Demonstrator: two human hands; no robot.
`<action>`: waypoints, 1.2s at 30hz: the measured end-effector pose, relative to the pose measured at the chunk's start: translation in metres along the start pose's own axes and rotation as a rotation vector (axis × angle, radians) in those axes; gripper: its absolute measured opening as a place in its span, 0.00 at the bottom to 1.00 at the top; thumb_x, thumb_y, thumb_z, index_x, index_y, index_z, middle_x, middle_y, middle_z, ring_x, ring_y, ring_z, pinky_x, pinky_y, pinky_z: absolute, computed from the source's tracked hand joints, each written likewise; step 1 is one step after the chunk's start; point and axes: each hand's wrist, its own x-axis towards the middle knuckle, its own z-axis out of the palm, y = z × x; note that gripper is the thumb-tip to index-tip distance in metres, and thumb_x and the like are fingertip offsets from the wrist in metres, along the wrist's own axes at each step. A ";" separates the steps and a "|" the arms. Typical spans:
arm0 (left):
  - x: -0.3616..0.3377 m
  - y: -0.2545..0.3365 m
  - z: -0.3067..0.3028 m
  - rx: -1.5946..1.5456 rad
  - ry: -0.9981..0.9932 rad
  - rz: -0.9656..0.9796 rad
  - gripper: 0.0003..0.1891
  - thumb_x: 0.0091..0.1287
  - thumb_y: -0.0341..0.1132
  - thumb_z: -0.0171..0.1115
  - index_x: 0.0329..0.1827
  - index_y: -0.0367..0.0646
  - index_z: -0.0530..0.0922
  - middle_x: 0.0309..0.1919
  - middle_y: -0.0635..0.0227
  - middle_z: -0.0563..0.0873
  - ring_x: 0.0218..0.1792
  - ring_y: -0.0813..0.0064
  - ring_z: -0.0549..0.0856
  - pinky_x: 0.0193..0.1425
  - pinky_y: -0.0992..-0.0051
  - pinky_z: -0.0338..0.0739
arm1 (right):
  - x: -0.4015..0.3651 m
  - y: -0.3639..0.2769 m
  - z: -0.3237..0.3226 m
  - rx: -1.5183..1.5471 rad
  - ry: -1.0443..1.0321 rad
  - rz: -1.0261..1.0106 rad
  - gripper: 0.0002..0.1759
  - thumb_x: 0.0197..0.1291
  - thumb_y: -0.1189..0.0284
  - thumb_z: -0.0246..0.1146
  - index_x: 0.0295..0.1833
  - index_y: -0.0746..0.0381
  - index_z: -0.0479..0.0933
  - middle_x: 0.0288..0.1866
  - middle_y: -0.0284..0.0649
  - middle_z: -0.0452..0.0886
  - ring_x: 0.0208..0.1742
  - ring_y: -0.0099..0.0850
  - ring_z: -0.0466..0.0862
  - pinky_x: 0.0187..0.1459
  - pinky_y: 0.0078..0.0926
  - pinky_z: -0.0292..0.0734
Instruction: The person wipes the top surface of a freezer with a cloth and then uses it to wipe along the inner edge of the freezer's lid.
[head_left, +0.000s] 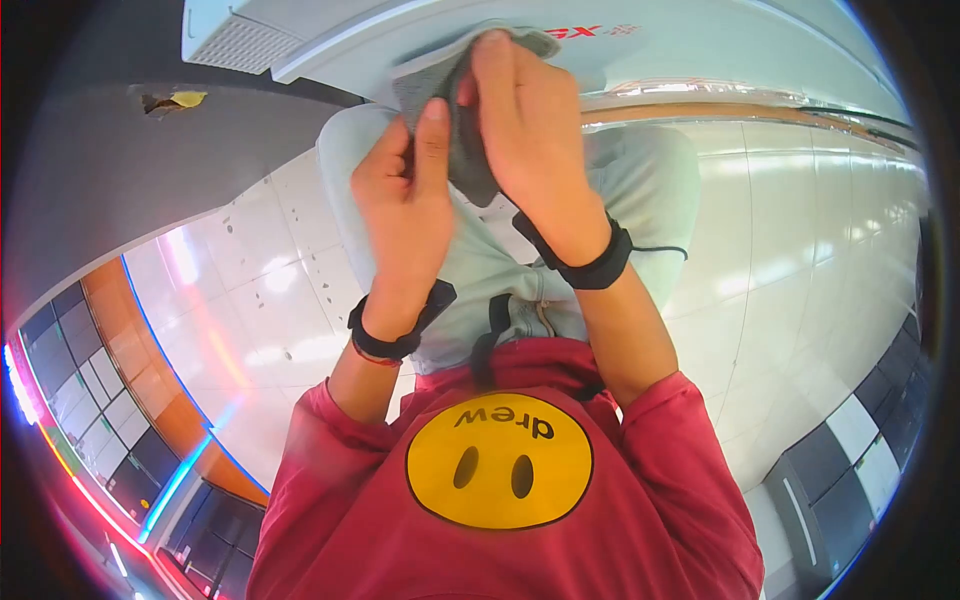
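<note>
Between my hands hangs a grey cloth (467,150), bunched and folded, its upper edge close to the white machine panel (690,55) in front of me. My left hand (412,190) pinches the cloth's left side with the thumb up along it. Higher up, my right hand (530,120) grips the cloth's top right, thumb and fingers pressed together over the fold. Red lettering (572,32) on the panel shows just right of the cloth. Black bands circle both wrists, and a thin dark cord loops out from the right one.
My knees are bent below the panel, above a pale tiled floor (790,250). To the left stands a dark grey surface (90,170) with a torn yellowish spot (180,100). A brown strip (690,112) runs along the panel's lower edge. Dark and white cabinets (850,430) stand at right.
</note>
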 end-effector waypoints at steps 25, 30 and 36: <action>0.003 0.003 0.003 -0.074 -0.038 -0.003 0.15 0.82 0.42 0.62 0.46 0.37 0.86 0.28 0.85 0.74 0.30 0.90 0.65 0.32 0.83 0.58 | 0.003 0.005 -0.004 -0.091 0.012 -0.059 0.22 0.79 0.64 0.52 0.31 0.62 0.78 0.22 0.41 0.81 0.24 0.48 0.81 0.28 0.43 0.74; 0.010 0.010 -0.003 -0.106 0.041 0.043 0.16 0.82 0.42 0.62 0.40 0.37 0.84 0.26 0.83 0.74 0.30 0.90 0.65 0.31 0.82 0.58 | 0.006 -0.009 0.004 -0.101 -0.009 -0.120 0.23 0.80 0.64 0.51 0.29 0.62 0.78 0.21 0.41 0.81 0.24 0.47 0.82 0.28 0.43 0.74; 0.020 -0.003 -0.010 -0.026 0.037 -0.063 0.19 0.82 0.45 0.61 0.40 0.36 0.86 0.30 0.81 0.80 0.33 0.88 0.70 0.36 0.81 0.65 | 0.000 0.010 0.015 -0.154 -0.108 -0.070 0.24 0.80 0.63 0.52 0.29 0.62 0.79 0.21 0.43 0.81 0.24 0.47 0.82 0.29 0.43 0.75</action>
